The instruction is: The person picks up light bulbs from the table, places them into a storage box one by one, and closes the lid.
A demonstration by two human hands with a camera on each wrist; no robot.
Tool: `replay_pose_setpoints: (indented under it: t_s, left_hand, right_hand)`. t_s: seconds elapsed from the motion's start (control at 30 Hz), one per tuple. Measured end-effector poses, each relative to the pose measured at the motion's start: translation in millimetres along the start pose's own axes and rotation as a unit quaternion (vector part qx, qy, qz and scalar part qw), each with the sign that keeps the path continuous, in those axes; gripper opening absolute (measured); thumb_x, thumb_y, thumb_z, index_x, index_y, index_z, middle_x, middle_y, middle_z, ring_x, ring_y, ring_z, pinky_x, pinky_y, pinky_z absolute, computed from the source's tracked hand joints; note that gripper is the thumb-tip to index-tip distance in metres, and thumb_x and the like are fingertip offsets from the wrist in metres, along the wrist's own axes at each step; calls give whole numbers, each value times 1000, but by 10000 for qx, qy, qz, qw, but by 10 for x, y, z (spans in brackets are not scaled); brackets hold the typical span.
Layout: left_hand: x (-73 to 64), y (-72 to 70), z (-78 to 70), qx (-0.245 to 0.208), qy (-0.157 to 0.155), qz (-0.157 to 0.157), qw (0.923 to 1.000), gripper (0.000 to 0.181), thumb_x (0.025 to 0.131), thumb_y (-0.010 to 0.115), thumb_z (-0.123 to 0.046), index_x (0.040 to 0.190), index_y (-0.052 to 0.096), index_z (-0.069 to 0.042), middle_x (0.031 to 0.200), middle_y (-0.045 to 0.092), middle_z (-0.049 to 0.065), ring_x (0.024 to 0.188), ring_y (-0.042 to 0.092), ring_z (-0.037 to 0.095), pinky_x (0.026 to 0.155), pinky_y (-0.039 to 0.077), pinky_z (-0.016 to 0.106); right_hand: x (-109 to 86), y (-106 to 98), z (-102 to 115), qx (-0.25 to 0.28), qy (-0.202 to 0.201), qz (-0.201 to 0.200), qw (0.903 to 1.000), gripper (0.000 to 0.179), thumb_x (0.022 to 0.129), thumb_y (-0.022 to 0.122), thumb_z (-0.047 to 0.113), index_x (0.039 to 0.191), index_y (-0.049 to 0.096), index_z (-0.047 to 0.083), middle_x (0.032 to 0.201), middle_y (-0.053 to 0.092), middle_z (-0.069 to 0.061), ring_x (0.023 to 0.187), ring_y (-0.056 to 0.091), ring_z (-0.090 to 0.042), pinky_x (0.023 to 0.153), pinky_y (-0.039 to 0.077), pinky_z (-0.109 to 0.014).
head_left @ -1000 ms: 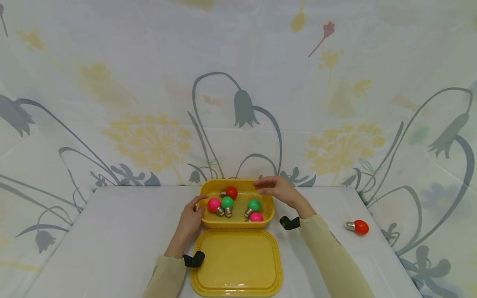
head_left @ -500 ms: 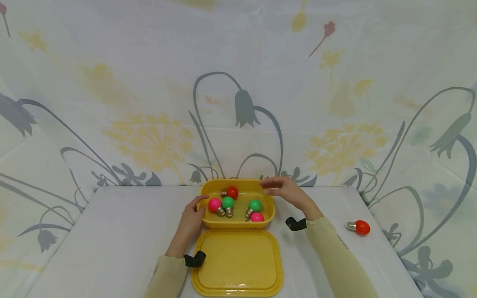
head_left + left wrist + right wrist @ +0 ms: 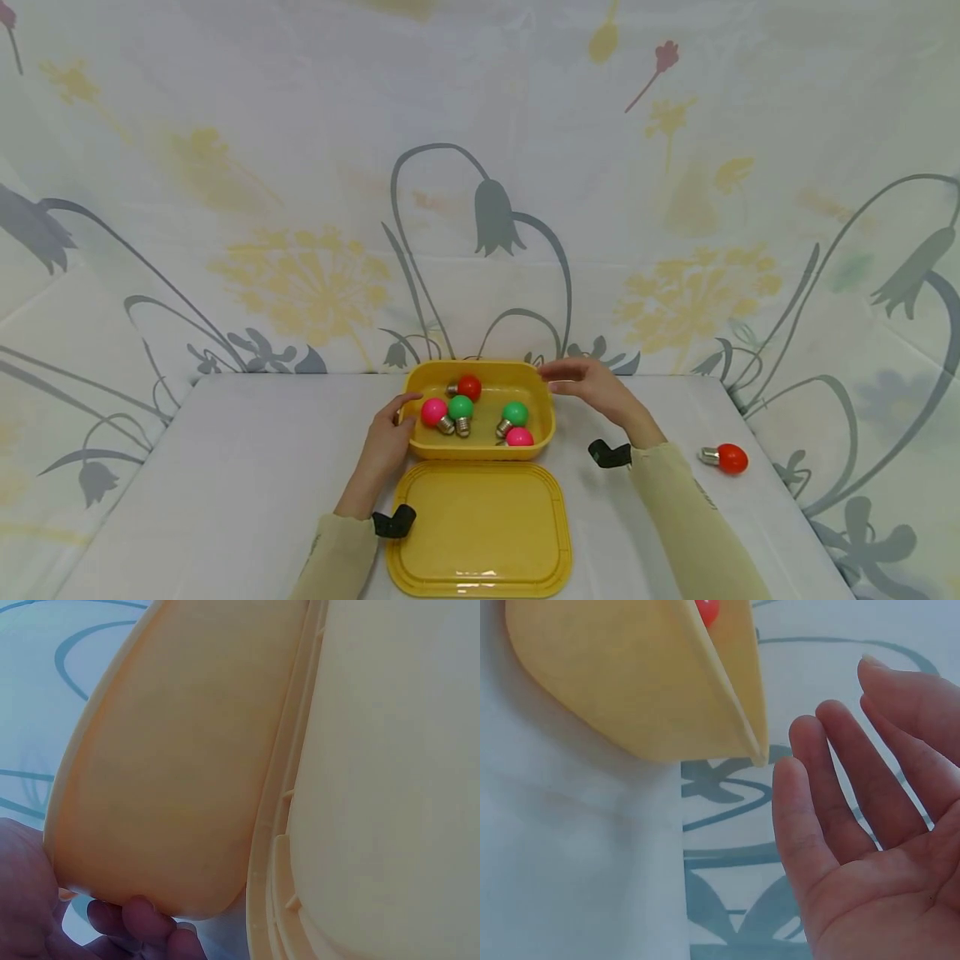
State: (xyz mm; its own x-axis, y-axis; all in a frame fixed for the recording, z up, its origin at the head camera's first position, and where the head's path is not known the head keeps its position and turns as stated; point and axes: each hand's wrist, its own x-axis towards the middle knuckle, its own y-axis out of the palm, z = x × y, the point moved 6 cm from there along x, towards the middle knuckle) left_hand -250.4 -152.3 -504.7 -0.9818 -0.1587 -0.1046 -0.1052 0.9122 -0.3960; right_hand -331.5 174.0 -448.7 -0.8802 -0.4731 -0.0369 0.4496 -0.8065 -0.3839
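Note:
A yellow plastic container stands at the back middle of the table, holding several small coloured light bulbs. In it lie a red bulb, a pink bulb and a green bulb on the left. Another green bulb and a pink bulb are on the right. My left hand grips the container's left end, with fingers at its rim and outer wall in the left wrist view. Beside the right end, my right hand holds nothing; its fingers are extended and spread in the right wrist view.
A yellow lid lies flat in front of the container, partly under the left wrist. One red bulb lies alone on the white table at the right. A flower-printed cloth hangs behind and at the sides.
My right hand has moved right, from over the container's right part to just beside its right end. The left hand, the bulbs and the lid stay as they were.

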Motion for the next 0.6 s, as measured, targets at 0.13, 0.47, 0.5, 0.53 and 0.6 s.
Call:
replay_pose_setpoints:
  t_s: [0.13, 0.47, 0.5, 0.53, 0.6]
  left_hand:
    - [0, 3, 3, 19, 8, 5, 10000, 38, 99, 49, -6, 135, 60, -12, 149, 45, 21, 127, 45, 34, 110, 35, 53]
    - [-9, -3, -16, 12, 25, 0, 10000, 39, 99, 48, -5, 136, 60, -12, 149, 44, 21, 126, 45, 34, 110, 35, 53]
    - [-11, -3, -18, 14, 31, -6, 10000, 39, 99, 49, -5, 135, 60, -12, 149, 45, 21, 124, 45, 34, 109, 37, 52]
    - [-12, -2, -20, 15, 33, -13, 10000, 39, 99, 49, -5, 135, 60, -12, 148, 46, 21, 121, 46, 33, 108, 39, 51]
    - [-13, -2, -20, 43, 49, -22, 10000, 38, 99, 49, -5, 135, 60, -13, 146, 48, 20, 116, 47, 33, 102, 43, 47]
  right_hand:
    - [-54, -50, -6, -9, -83, -36, 10000, 37, 93, 69, 13, 128, 66, 3, 128, 65, -17, 119, 59, -30, 105, 43, -49]
    - [-177, -222, -138, -63, 134, -143, 9998, 39, 95, 68, 15, 130, 63, 1, 131, 60, -24, 121, 58, -34, 105, 44, -48]
    - [-195, -240, -147, -70, 148, -156, 9997, 39, 95, 67, 14, 131, 63, 0, 132, 60, -24, 122, 57, -35, 105, 44, -48]
    - [-215, -259, -157, -70, 161, -175, 9997, 39, 95, 67, 14, 131, 62, -1, 132, 60, -24, 122, 57, -35, 105, 43, -48]
    - [-254, -301, -175, -111, 175, -239, 9995, 38, 95, 66, 12, 131, 62, -1, 132, 60, -22, 122, 57, -33, 105, 44, -47]
